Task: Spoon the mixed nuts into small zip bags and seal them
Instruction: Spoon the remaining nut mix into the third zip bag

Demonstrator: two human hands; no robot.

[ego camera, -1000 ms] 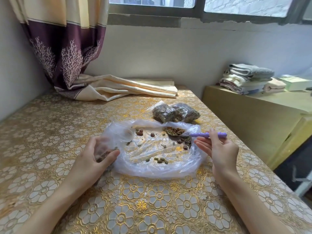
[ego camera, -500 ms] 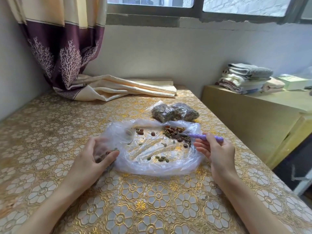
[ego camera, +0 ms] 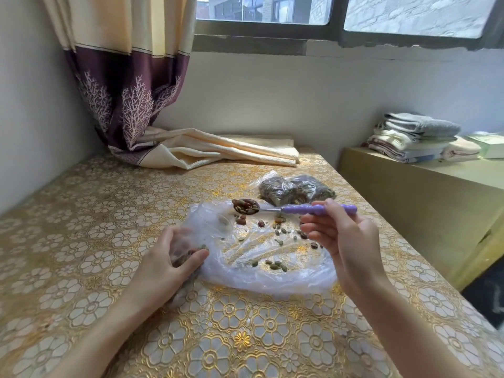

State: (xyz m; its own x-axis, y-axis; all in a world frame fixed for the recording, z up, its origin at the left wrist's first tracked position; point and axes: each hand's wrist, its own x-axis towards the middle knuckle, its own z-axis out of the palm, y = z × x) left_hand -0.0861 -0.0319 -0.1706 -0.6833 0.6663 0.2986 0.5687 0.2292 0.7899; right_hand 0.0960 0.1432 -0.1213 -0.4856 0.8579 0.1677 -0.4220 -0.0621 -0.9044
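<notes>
A purple-handled spoon (ego camera: 294,209) is pinched in the right hand (ego camera: 346,241), fingers curled round the handle, and is held level with its bowl heaped with mixed nuts (ego camera: 245,206), raised above the plastic beyond the left hand. A small zip bag (ego camera: 188,246) is gripped by the left hand (ego camera: 166,266), thumb and fingers curled round it; a few nuts can be seen inside it between the fingers. Between the two hands a large clear plastic bag (ego camera: 272,274) is spread flat on the gold floral tablecloth (ego camera: 245,336), and loose nuts (ego camera: 275,264) are scattered over it. Just beyond the right hand, two filled bags (ego camera: 296,190) are laid side by side, touching. Further back, beyond both hands, a curtain (ego camera: 131,85) is draped onto the table.
</notes>
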